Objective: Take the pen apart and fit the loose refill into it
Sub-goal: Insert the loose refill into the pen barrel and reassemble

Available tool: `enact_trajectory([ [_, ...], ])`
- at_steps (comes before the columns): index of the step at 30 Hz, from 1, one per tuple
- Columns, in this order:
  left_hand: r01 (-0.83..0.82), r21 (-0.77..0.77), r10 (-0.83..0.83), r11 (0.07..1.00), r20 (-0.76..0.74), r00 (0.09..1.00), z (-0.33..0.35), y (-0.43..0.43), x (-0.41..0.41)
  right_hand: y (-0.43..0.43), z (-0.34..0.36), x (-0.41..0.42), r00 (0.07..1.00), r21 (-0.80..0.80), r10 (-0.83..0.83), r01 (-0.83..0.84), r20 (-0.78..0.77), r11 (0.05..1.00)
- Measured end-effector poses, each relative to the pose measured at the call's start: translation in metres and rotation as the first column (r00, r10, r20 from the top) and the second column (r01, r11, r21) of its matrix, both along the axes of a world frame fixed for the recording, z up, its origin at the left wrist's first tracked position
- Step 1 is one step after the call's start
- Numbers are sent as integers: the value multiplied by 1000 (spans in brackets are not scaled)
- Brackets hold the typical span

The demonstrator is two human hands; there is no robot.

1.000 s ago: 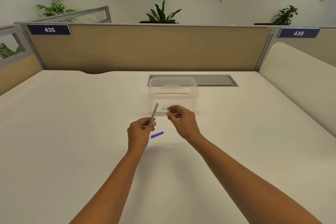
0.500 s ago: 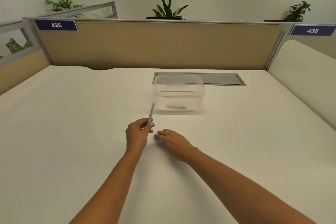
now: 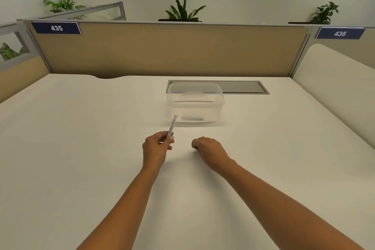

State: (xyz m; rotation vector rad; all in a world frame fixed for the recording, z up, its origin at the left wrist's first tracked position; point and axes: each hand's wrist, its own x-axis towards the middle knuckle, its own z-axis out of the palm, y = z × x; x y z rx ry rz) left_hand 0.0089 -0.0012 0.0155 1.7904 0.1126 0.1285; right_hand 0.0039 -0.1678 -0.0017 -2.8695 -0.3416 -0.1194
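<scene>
My left hand pinches the lower end of a thin white pen barrel, which slants up and to the right toward the box. My right hand rests low over the table a hand's width to the right. Its fingers are curled shut and point left, with a small yellow spot at its far edge. The short blue pen piece no longer lies on the table and is hidden inside those fingers. A clear plastic box stands just beyond both hands, with a thin dark stick on its floor.
A grey cable hatch is set into the white desk behind the box. A tan partition closes off the far edge. A second desk surface rises at the right.
My right hand dropped from beside the barrel's tip onto the blue piece lying on the table, then slid right. The blue piece is gone from view. The left hand and barrel stayed put.
</scene>
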Motion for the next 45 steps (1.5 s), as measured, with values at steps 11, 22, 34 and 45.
enact_trajectory([
  [11, 113, 35, -114, 993, 17, 993, 2, -14, -5, -10, 73, 6, 929, 986, -366, 102, -46, 135],
  [22, 131, 51, -132, 990, 25, 991, 4, -18, -5, 6, 72, 1, 938, 976, -345, 80, -6, 203],
  [34, 121, 65, -123, 991, 32, 992, 2, -18, -4, 9, 72, -1, 931, 957, -364, 108, -3, 270],
  [45, 86, 87, -92, 992, 67, 993, 3, -17, -5, -1, 76, 3, 929, 963, -359, 176, -93, 206],
])
